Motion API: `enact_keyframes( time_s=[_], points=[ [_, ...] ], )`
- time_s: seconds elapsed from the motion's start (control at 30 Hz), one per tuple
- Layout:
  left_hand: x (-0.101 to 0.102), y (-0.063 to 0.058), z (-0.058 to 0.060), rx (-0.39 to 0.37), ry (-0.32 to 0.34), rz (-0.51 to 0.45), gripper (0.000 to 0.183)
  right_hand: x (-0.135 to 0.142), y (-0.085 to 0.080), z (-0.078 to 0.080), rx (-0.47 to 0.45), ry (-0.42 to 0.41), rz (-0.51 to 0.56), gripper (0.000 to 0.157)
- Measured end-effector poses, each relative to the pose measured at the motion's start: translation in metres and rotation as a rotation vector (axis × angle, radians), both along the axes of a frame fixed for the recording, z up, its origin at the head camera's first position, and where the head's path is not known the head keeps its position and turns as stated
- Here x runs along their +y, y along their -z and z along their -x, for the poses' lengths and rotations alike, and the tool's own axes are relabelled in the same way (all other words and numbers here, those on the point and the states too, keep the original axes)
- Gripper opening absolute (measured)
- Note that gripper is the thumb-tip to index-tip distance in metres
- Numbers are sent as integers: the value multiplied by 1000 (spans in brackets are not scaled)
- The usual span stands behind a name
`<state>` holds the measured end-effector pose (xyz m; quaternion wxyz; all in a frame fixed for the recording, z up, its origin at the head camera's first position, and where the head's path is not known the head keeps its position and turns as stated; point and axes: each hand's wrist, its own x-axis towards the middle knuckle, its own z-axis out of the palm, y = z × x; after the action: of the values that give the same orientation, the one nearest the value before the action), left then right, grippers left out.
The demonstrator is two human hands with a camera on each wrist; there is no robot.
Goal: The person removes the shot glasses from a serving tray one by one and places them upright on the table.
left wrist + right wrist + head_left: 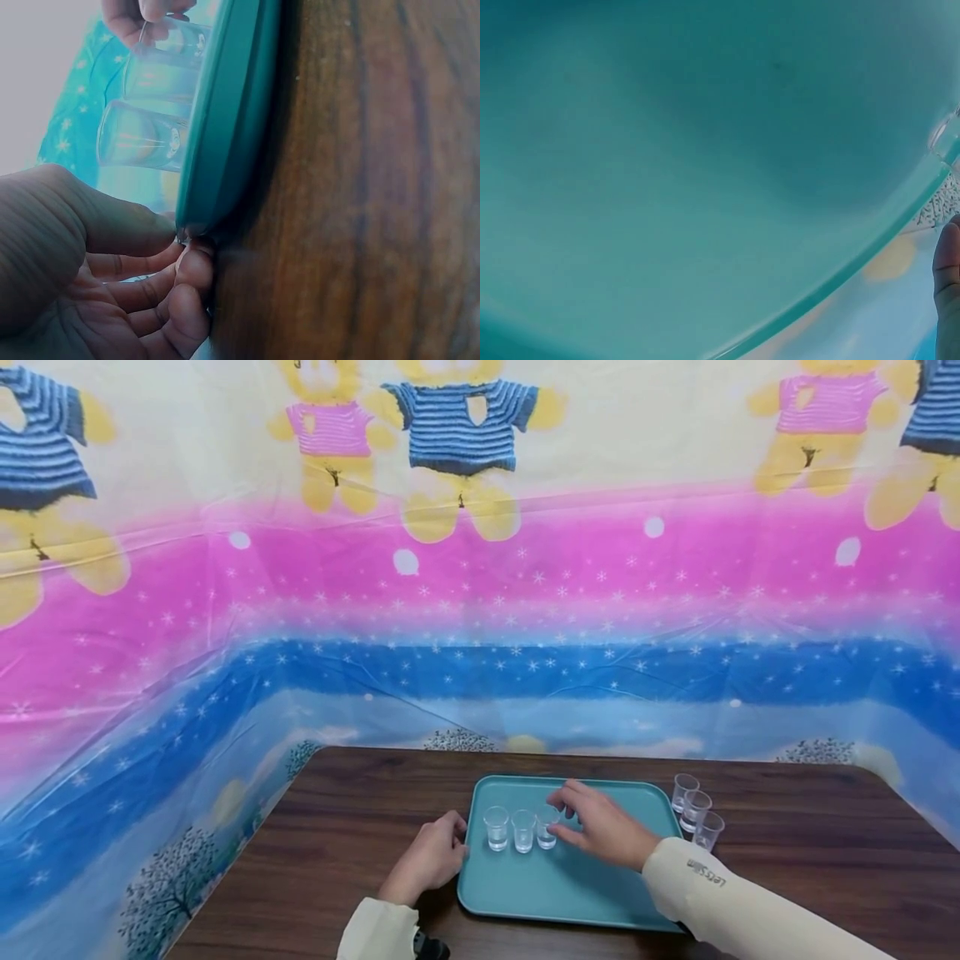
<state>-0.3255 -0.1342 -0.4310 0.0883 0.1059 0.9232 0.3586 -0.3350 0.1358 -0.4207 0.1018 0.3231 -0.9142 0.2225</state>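
Three small clear shot glasses stand in a row on a teal tray (pixel 555 893): a left one (pixel 496 831), a middle one (pixel 523 833) and a right one (pixel 547 837). My right hand (pixel 603 827) holds the right glass between thumb and fingers, and the glass stands on the tray. At the tray's left edge, my left hand (pixel 431 856) pinches the rim; the left wrist view shows the thumb (pixel 127 225) above and curled fingers below. Only a fingertip of the right hand (pixel 949 262) and the tray's surface show clearly in the right wrist view.
Beyond the tray's right edge, three more shot glasses (pixel 696 810) stand close together on the dark wooden table (pixel 810 860). A printed cloth (pixel 480 668) with bears and snowflakes hangs behind and beside the table.
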Motion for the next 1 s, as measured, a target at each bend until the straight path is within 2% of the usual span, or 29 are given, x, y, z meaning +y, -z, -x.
enact_keyframes(
  time_s=[0.27, 0.53, 1.0],
  points=[
    [3, 0, -1, 7, 16, -15, 18, 5, -1, -4, -16, 7, 19, 29],
    [4, -2, 0, 11, 19, -16, 19, 29, -3, -10, -37, 64, 44, 28],
    [0, -1, 0, 12, 24, -23, 20, 96, -11, -31, 93, 145, 50, 27]
  ],
)
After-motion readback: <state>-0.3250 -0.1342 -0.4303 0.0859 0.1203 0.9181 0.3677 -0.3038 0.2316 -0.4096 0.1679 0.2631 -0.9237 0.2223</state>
